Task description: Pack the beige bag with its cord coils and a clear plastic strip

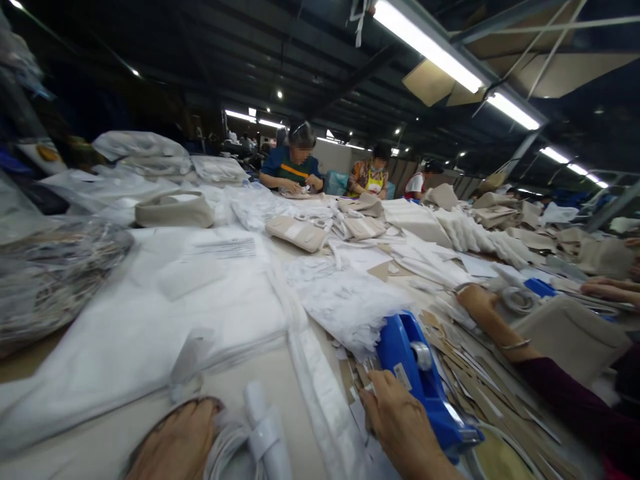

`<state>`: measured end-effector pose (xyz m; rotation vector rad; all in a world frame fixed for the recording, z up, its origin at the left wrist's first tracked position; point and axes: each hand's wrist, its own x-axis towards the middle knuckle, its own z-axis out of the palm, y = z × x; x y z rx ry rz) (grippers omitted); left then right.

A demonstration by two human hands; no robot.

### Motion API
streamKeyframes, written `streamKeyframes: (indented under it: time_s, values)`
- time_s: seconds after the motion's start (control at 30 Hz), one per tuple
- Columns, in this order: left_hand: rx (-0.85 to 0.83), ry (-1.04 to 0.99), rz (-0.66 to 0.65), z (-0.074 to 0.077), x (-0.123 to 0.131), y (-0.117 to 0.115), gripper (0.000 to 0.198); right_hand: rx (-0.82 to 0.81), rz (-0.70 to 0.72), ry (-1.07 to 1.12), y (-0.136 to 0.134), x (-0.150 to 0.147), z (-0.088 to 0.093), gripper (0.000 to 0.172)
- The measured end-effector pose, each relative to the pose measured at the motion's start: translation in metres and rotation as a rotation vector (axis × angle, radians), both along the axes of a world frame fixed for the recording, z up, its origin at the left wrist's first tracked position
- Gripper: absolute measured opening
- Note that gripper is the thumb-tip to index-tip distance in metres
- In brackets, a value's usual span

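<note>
My left hand (pixel 175 440) is at the bottom left, its fingers bent over the edge of a beige bag (pixel 273 370). Motion blur softens its fingertips. A translucent grey strip (pixel 193 353) sticks up just beyond them. On the bag, to the right of this hand, lie a coiled white cord (pixel 227 453) and a white wrapped roll (pixel 265 433). My right hand (pixel 400 420) is against the near left side of a blue tape dispenser (pixel 417 373). Its fingers are curled in over thin paper strips, and what they hold is hidden.
A large white plastic bag (pixel 150 300) covers the left of the table, beside a clear bag of small parts (pixel 55 280). At right, a co-worker's hand (pixel 477 303) reaches in near a beige bag (pixel 573 330). Card strips (pixel 480 393) lie beyond the dispenser. Other people work across the table.
</note>
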<state>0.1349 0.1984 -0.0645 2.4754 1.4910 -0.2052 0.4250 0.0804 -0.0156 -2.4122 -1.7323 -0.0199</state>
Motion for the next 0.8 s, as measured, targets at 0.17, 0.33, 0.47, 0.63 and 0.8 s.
streamKeyframes:
  time_s: [0.17,0.33,0.47,0.63,0.8]
  values:
    - [-0.041,-0.059,0.054,0.036,0.012,-0.011,0.041,-0.003,0.075,0.065,0.025,-0.032,-0.002,0.021]
    - [-0.068,-0.035,0.101,0.046,0.018,-0.015,0.042,0.035,0.096,-0.069,0.057,-0.064,-0.021,0.026]
    - [-0.081,-0.048,0.118,0.052,0.021,-0.016,0.043,0.033,0.139,-0.063,0.067,-0.069,-0.03,0.025]
    - [-0.078,-0.074,0.151,0.055,0.022,-0.016,0.042,0.026,0.227,0.014,0.062,-0.075,-0.026,0.022]
    - [-0.072,-0.129,0.16,0.058,0.02,-0.016,0.037,0.002,0.369,0.21,0.044,-0.084,-0.02,0.015]
